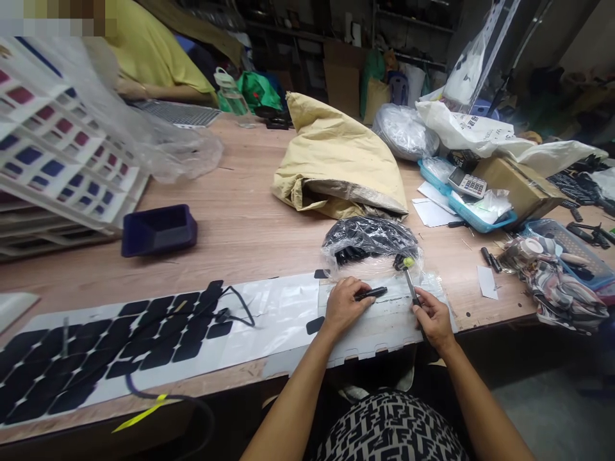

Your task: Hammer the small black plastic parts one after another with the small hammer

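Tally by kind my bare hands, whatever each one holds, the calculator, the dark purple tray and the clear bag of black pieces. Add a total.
Bare hands: 2 (left hand, right hand)
Metal-shafted tool in right hand: 1
Black piece in left hand: 1
Calculator: 1
Dark purple tray: 1
Clear bag of black pieces: 1
Total: 7

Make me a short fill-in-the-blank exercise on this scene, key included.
The slim piece in the left hand is coloured ____.
The right hand grips a tool by its ____.
The tray by the calculator is coloured ____.
In the picture, the purple container is to the ____ of the tan sack.

Missing words: black; handle; blue; left
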Demonstrator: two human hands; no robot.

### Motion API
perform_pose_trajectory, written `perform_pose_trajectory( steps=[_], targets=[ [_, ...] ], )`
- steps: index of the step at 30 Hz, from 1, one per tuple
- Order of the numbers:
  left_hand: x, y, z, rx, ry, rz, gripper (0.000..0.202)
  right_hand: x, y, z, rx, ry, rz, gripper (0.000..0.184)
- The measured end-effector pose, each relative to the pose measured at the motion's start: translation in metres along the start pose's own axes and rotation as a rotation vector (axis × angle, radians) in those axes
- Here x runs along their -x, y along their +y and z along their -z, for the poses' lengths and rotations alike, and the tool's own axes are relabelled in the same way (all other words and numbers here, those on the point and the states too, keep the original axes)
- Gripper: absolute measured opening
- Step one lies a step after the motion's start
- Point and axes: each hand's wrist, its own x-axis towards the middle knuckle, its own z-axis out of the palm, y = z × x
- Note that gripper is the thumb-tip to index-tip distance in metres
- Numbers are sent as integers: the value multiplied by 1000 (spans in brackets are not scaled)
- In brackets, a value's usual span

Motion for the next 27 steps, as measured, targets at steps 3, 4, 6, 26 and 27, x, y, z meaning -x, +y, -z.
perform_pose_trajectory(
  steps=[3,4,6,26,27],
  targets=[
    [15,9,10,145,-21,-24,15,-5,0,1,-86,28,-43,42],
    [25,13,13,198,-46,-19,16,-5,0,1,-105,27,-52,41],
    [50,23,19,270,-137,-21,17,-5,-3,1,-128,18,-58,40],
    [62,47,-7,-74,64,-179,17,-2,0,2,-197,53,-3,38],
    [44,50,-8,-67,84,-150,19,-1,0,2,-204,60,-3,38]
  ],
)
